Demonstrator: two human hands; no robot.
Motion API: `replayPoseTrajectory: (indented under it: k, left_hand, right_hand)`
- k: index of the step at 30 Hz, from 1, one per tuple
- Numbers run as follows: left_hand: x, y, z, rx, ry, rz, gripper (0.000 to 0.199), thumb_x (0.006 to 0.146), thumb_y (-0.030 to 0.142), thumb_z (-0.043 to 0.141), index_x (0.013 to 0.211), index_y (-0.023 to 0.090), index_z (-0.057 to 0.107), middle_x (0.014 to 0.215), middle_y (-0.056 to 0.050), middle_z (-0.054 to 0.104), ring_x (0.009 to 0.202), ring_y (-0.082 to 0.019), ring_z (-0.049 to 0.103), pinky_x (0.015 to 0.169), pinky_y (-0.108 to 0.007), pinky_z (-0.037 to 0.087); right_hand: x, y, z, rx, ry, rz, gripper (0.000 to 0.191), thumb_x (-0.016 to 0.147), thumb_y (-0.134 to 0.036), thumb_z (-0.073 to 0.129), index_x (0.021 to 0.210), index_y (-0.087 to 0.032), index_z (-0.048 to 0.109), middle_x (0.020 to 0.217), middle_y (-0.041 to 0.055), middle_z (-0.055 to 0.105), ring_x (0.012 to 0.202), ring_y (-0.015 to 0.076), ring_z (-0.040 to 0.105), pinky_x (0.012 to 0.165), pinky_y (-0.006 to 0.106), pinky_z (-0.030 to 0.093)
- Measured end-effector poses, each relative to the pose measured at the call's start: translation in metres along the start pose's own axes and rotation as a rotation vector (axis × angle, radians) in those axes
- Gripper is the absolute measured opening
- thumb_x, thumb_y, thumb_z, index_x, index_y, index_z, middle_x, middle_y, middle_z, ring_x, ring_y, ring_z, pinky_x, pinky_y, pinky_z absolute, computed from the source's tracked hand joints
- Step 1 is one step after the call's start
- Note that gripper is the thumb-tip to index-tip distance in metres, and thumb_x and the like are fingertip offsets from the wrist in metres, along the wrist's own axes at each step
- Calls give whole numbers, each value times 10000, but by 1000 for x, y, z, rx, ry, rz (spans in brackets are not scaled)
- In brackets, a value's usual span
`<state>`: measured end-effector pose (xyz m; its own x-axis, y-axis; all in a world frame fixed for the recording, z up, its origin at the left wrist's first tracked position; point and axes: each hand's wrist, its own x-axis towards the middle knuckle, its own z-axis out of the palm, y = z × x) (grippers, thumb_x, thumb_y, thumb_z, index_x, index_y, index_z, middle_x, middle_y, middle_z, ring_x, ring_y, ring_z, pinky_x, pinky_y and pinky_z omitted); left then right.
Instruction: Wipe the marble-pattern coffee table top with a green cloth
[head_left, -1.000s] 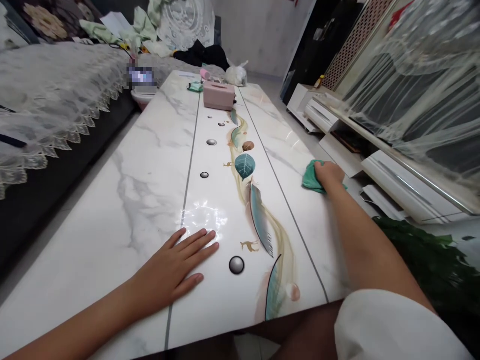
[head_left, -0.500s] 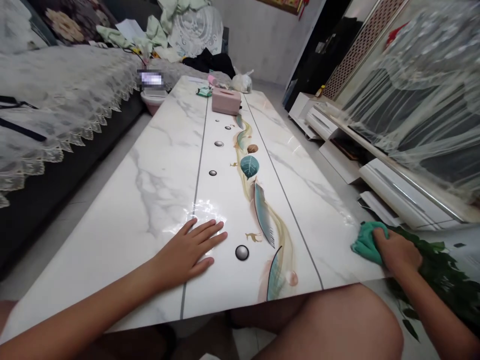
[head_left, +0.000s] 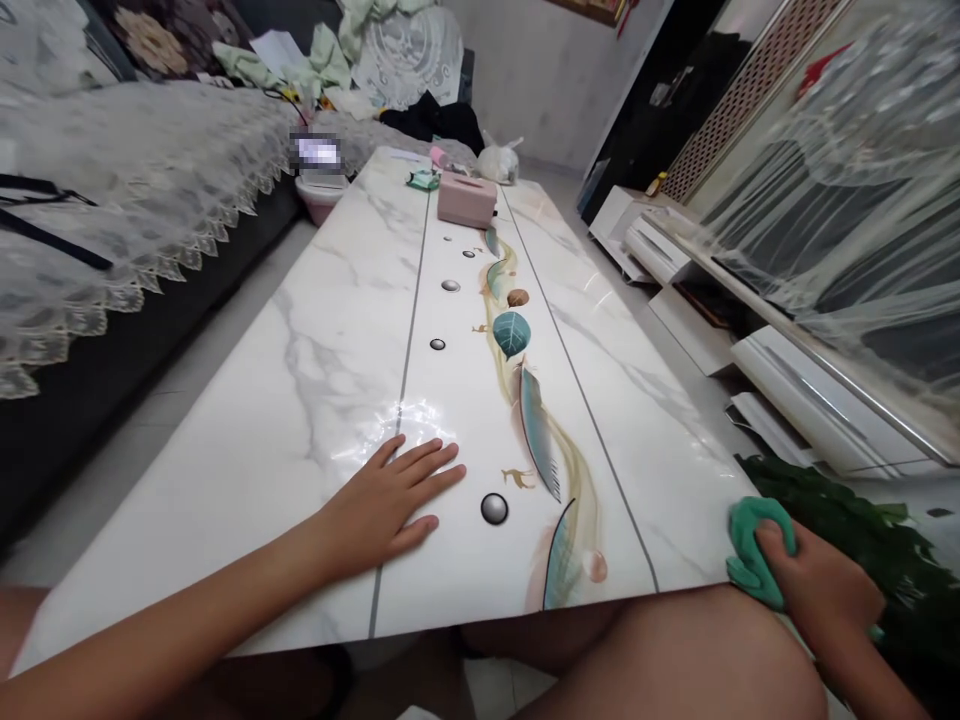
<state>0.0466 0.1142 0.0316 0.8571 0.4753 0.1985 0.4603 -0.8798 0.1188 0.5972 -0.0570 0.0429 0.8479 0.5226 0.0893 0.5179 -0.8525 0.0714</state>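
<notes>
My left hand [head_left: 386, 505] lies flat, fingers spread, on the white marble-patterned table [head_left: 300, 350] near its front edge, holding nothing. My right hand [head_left: 814, 585] grips a bunched green cloth [head_left: 754, 545] at the table's near right corner, partly over the edge. A printed feather-and-leaf design [head_left: 536, 430] runs down the middle of the tabletop between the two hands. My bare knees show below the front edge.
A pink tissue box [head_left: 466, 198] and a small green item [head_left: 422, 180] sit at the far end. A lace-covered sofa [head_left: 112, 200] runs along the left. A white low cabinet [head_left: 787, 360] and green leaves [head_left: 847, 510] are on the right.
My right hand drew the green cloth from the middle of the right edge back to the near right corner. The left hand stayed flat in place.
</notes>
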Motion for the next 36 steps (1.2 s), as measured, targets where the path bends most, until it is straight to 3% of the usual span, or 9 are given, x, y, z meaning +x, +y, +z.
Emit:
replayPoseTrajectory:
  k: [6,14,19,25,28,30,32,36]
  left_hand:
    - [0,0,-1,-17,-2,-9,584,1028,340,470,1599,319,348,1676,19,333,1524,-214,337,1226,-407,71]
    - [1,0,-1,-40,-10,-10,578,1025,344,472,1593,312,369,1670,-1,346,1518,-235,354,1227,-438,144]
    - [1,1,-2,-30,-30,-26,595,1011,330,481,1595,305,366,1677,5,323,1527,-233,335,1220,-443,115]
    - [2,2,-3,-44,-59,-35,597,1017,338,464,1603,315,348,1683,16,300,1539,-233,309,1213,-463,125]
    - [3,4,-5,-67,-79,-47,603,1016,328,459,1608,307,341,1685,7,293,1543,-245,304,1210,-488,156]
    - [4,4,-7,-82,-97,-52,608,1019,334,459,1612,300,333,1687,-5,284,1547,-261,298,1208,-518,174]
    - [5,5,-10,-105,-124,-52,615,1020,344,464,1617,295,324,1690,-17,277,1549,-278,294,1204,-550,196]
    - [8,5,-14,-166,-163,-50,634,1008,358,493,1615,273,335,1685,-54,303,1535,-314,314,1193,-605,232]
  right_hand:
    - [27,-44,-25,-74,-66,-122,464,892,-583,369,964,-381,780,1010,228,712,954,376,688,665,442,468]
    - [62,-142,-29,-60,15,-194,455,996,-509,378,1095,-329,784,1051,261,696,1007,342,682,699,428,411]
    - [82,-198,-34,-21,44,-271,482,1001,-489,423,1151,-206,783,1068,258,704,1023,330,677,709,394,400]
    - [80,-280,-46,81,103,-348,480,988,-447,432,1145,-149,774,1079,213,723,1015,328,678,745,353,438]
    - [56,-344,-51,131,110,-440,484,986,-469,424,1123,-163,773,1079,185,732,1011,309,682,752,328,447]
    - [23,-398,-58,186,96,-571,474,989,-466,421,1114,-169,768,1087,169,735,1020,297,680,771,315,451]
    - [-23,-458,-69,244,64,-741,460,992,-458,428,1120,-166,760,1109,161,734,1040,288,674,801,310,454]
    - [-144,-564,-91,336,-20,-1094,493,1002,-511,426,1143,-156,738,1149,108,729,1049,245,658,858,278,442]
